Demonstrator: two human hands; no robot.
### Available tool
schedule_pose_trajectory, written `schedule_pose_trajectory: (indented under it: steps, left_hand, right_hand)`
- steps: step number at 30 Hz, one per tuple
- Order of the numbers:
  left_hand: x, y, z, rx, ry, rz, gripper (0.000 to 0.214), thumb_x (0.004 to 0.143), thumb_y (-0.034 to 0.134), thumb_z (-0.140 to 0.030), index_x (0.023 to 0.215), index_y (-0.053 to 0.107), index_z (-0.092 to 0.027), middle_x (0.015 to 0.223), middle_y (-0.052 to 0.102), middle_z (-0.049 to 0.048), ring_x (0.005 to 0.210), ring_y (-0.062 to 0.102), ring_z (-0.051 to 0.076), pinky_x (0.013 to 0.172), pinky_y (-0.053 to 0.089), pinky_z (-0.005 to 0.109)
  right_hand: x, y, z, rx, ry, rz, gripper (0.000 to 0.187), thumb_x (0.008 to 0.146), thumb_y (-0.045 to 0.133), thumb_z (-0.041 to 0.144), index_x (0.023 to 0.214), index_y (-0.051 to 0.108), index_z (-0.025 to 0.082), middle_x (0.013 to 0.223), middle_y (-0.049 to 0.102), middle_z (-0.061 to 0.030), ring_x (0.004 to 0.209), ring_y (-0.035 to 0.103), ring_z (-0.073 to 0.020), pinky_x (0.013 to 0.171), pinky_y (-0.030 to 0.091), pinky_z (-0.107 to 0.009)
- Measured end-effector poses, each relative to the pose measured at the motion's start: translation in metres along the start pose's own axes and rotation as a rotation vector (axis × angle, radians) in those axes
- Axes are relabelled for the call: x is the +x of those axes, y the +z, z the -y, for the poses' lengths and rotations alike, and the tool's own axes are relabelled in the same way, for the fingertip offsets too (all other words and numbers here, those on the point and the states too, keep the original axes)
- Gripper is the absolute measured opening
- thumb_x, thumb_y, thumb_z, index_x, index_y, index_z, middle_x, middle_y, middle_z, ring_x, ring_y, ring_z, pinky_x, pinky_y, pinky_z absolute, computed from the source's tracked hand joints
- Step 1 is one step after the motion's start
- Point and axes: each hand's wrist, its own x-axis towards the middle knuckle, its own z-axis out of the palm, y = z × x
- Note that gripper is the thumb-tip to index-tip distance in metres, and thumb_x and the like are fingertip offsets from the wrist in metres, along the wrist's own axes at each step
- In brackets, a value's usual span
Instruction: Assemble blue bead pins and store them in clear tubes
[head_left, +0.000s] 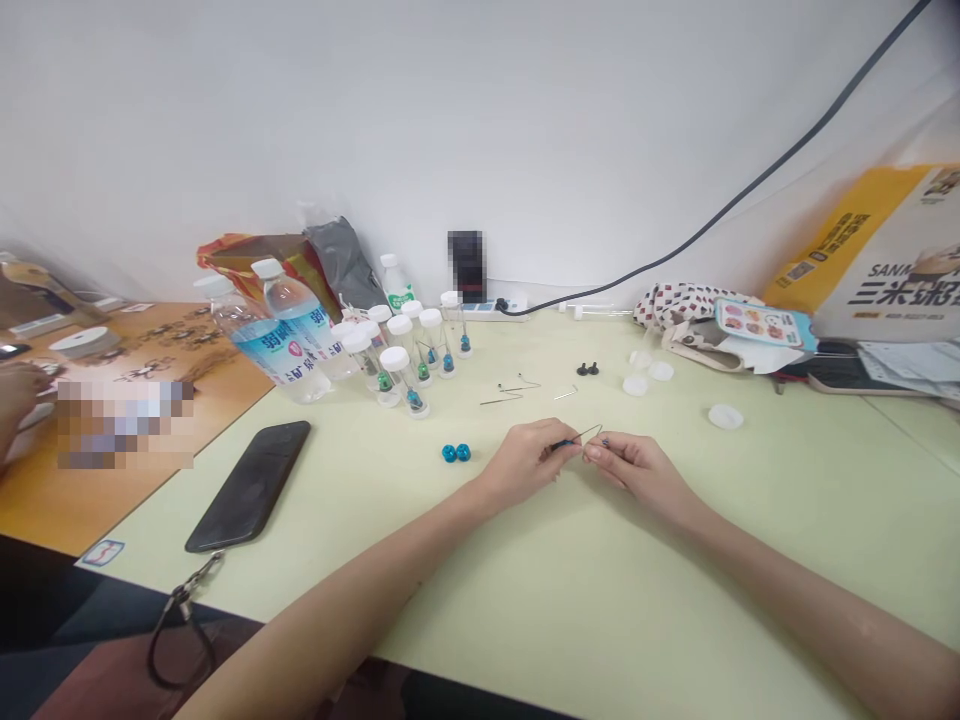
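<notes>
Holding pinch tight & steady, L hand (527, 465) & R hand (637, 470) fingertips closed on thin bent wire (589, 436) w/ blue bit (564, 444) at L end, just above pale green desk (750, 560), no slack.

Left hand (529, 462) and right hand (637, 470) pinch a bent wire (589, 435) above the pale green counter (675, 580), near 2 blue pieces (455, 453).
</notes>
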Motion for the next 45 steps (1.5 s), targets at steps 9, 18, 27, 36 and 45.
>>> schedule_pose_trajectory:
  steps: [9,18,27,36,45]
  left_hand:
    - [0.004,-0.005,0.007,-0.373,-0.211,-0.054,0.033,0.082,0.049,-0.045,0.086,0.058,-0.013,0.058,0.056,0.0013,0.052,0.059,0.011,0.051,0.048,0.021]
    - [0.004,-0.003,0.006,-0.428,-0.200,0.031,0.034,0.080,0.053,-0.045,0.084,0.060,-0.012,0.073,0.057,0.0027,0.053,0.058,0.009,0.051,0.047,0.020]
    - [0.005,-0.001,0.013,-0.543,-0.186,-0.003,0.022,0.075,0.060,-0.028,0.093,0.056,-0.015,0.081,0.061,0.0025,0.055,0.061,0.011,0.056,0.051,0.025]
    - [0.004,0.000,0.012,-0.491,-0.158,0.001,0.018,0.076,0.058,-0.026,0.089,0.057,-0.014,0.084,0.059,0.0040,0.058,0.061,0.010,0.056,0.051,0.024]
    - [0.004,0.000,0.015,-0.441,-0.185,-0.007,0.018,0.076,0.059,-0.027,0.088,0.059,-0.014,0.066,0.058,0.0016,0.057,0.061,0.013,0.054,0.051,0.025]
  right_hand:
    - [-0.003,-0.008,-0.014,-0.864,-0.582,-0.441,0.014,0.087,0.051,0.024,0.095,0.062,0.020,0.090,0.063,-0.0065,0.065,0.059,-0.0127,0.059,0.045,-0.025]
    - [-0.006,-0.015,-0.013,-1.077,-0.841,-0.364,0.022,0.085,0.049,0.009,0.099,0.062,0.019,0.089,0.067,-0.0092,0.080,0.064,-0.0190,0.069,0.051,-0.030]
    - [-0.007,-0.012,-0.011,-1.153,-0.891,-0.407,0.021,0.083,0.051,0.006,0.096,0.061,0.018,0.079,0.067,-0.0062,0.070,0.060,-0.0158,0.063,0.046,-0.028]
    - [-0.007,-0.009,-0.013,-1.113,-0.837,-0.465,0.015,0.082,0.054,0.008,0.088,0.063,0.018,0.070,0.064,-0.0017,0.056,0.053,-0.0103,0.053,0.038,-0.024]
    - [-0.006,-0.002,-0.017,-0.807,-0.664,-0.435,0.012,0.087,0.052,0.014,0.086,0.063,0.017,0.067,0.060,-0.0013,0.056,0.053,-0.0093,0.052,0.038,-0.022]
